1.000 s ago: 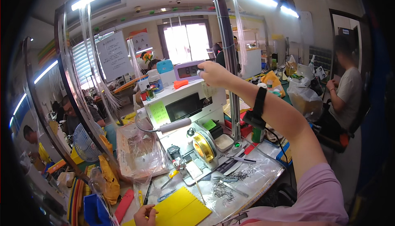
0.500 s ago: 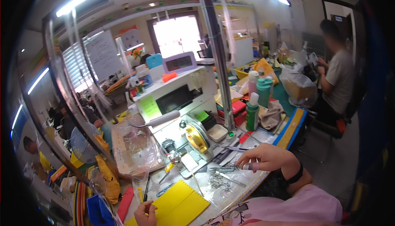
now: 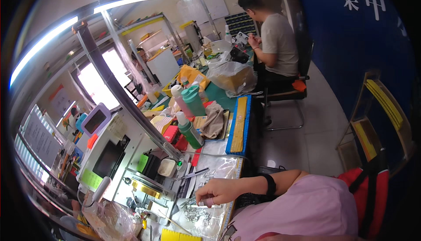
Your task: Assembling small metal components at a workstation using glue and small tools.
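My right hand (image 3: 217,191), with a dark band at the wrist, hovers at the front edge of the workbench. Its fingers curve loosely downward with tips apart, and a pale sleeve covers one finger. Nothing shows between them. Under and beside the fingers lies a loose pile of thin metal wire loops (image 3: 195,214). A slim metal tool (image 3: 215,206) sticks out below the hand. At the lower edge, part of a yellow ridged sheet (image 3: 180,235) shows. A gold spool (image 3: 147,189) stands left of the pile. My left hand is out of view.
Behind the hand stand a green bottle (image 3: 190,132), a teal bottle (image 3: 193,100) and a small white dish (image 3: 167,167). A metal post (image 3: 118,87) rises from the bench. Another person (image 3: 280,43) sits at the far end. A wooden rack (image 3: 372,122) stands right.
The view has swung right, so bench things sit farther left and the left hand has dropped out of view. My right hand stays over the wire pile, its fingers pointing down.
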Available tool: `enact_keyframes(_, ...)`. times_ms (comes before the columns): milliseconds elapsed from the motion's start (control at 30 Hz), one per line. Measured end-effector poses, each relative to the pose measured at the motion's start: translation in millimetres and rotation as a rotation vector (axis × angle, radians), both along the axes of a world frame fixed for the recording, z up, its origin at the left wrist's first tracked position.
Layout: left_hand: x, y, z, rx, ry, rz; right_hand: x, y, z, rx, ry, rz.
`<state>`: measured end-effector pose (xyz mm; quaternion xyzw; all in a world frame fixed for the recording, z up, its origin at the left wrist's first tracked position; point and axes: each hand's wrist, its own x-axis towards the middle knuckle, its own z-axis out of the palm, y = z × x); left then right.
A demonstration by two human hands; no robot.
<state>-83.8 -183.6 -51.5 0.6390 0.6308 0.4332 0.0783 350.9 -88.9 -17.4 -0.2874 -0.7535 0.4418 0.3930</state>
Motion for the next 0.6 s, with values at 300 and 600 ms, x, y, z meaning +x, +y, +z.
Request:
enact_keyframes(300,-49,-10,-50,0.139,-0.145,0.085,0,16,9,0.164,-0.083,0.077)
enact_keyframes(600,-12,-3,-18,0.079,-0.196,0.142,24,17,-11,0.1,0.199,-0.084)
